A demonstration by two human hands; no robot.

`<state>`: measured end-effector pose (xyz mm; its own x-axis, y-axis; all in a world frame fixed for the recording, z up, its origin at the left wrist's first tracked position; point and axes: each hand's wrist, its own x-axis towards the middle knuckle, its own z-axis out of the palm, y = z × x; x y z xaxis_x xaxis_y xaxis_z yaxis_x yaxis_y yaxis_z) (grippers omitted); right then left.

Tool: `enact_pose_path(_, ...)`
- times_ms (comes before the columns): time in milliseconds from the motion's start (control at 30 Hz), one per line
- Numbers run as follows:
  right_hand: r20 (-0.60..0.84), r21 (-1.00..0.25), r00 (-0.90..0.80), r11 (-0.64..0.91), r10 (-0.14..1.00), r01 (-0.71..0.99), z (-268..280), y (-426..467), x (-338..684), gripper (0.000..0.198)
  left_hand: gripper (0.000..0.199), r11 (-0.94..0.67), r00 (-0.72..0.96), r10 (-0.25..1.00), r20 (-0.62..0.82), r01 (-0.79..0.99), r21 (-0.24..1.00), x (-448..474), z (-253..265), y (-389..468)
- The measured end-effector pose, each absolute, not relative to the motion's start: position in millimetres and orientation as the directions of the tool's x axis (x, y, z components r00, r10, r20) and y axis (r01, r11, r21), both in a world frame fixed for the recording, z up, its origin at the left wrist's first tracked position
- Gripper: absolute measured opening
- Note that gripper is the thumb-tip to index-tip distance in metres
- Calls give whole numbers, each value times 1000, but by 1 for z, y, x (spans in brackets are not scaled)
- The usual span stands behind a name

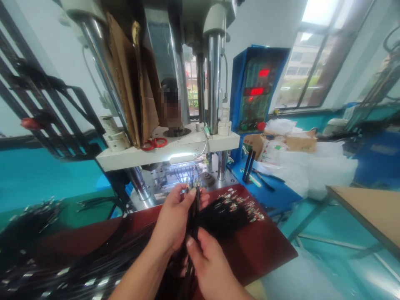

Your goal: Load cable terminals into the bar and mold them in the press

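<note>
A small bunch of black cables [193, 216] stands roughly upright between my two hands, its metal-tipped ends pointing away from me. My left hand [175, 212] is closed around it near those tips. Lower down, my right hand [208, 256] grips the same bunch, thumb along its side. Just right of my hands, a pile of black cables with shiny connector ends [233, 206] lies on the dark red tabletop [265, 250]. More black cables [78, 262] spread across the left side, some with pale tips.
Ahead stands a press with a white plate [200, 143] and a lit lower bed [181, 175]. Red-handled scissors [154, 143] and cardboard [125, 83] rest on the plate. A blue control box [258, 91], tools [264, 179] and white bags [312, 166] are at right.
</note>
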<state>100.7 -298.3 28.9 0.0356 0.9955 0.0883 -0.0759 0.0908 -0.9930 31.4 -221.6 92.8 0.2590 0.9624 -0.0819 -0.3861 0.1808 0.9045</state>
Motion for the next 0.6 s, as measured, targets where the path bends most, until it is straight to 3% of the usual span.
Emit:
enact_pose_path(167,13,-998,39,16,999,-68,24,-305,97,33,19,351,498,848,-180,-276,895,25,91,-220)
enact_pose_path(233,-15,-1000,-60,-14,998,13,37,-305,116,36,21,393,570,794,-210,-219,893,21,86,-220)
enact_pose_path(333,-91,-981,-258,-42,962,191,74,-287,165,36,21,353,596,791,-138,-260,899,19,80,-223)
enact_pose_path(367,-70,-978,-195,-29,978,206,88,-277,182,45,21,337,606,788,-111,-274,901,20,79,-224)
enact_pose_path(400,44,-975,-14,46,999,217,101,-267,195,46,21,327,624,776,-90,-276,904,22,78,-226)
enact_pose_path(467,303,-915,181,233,936,330,118,-249,209,36,23,330,678,731,-76,-254,909,28,77,-231)
enact_pose_path(500,349,-888,148,276,926,367,122,-244,210,39,24,330,696,715,-72,-245,911,31,76,-234)
enact_pose_path(533,303,-883,28,269,953,384,123,-241,207,43,24,321,703,709,-63,-241,916,34,75,-236)
enact_pose_path(600,84,-911,-276,185,958,367,119,-239,200,46,25,297,693,719,-49,-242,924,38,69,-241)
